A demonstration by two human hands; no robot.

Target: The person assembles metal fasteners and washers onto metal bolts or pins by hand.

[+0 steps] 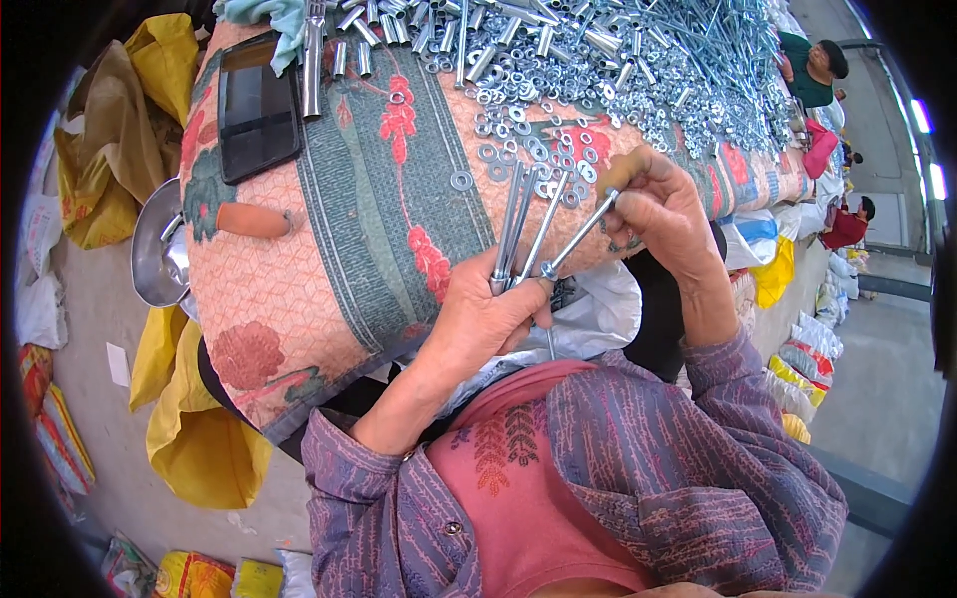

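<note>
My left hand is closed around several long metal bolts, which fan upward from the fist. Another bolt leans out to the right, with a washer-like collar beside my left thumb. At its upper end, my right hand pinches the small nut or head between thumb and forefinger; which it is, I cannot tell. Just beyond my hands, loose washers lie scattered on the flowered cloth. Behind them spreads a heap of washers, nuts, metal sleeves and long rods.
A black phone-like device, a metal tube and an orange rounded piece lie at left on the cloth. A metal bowl stands beside it. Yellow sacks are on the floor. Other people sit at far right.
</note>
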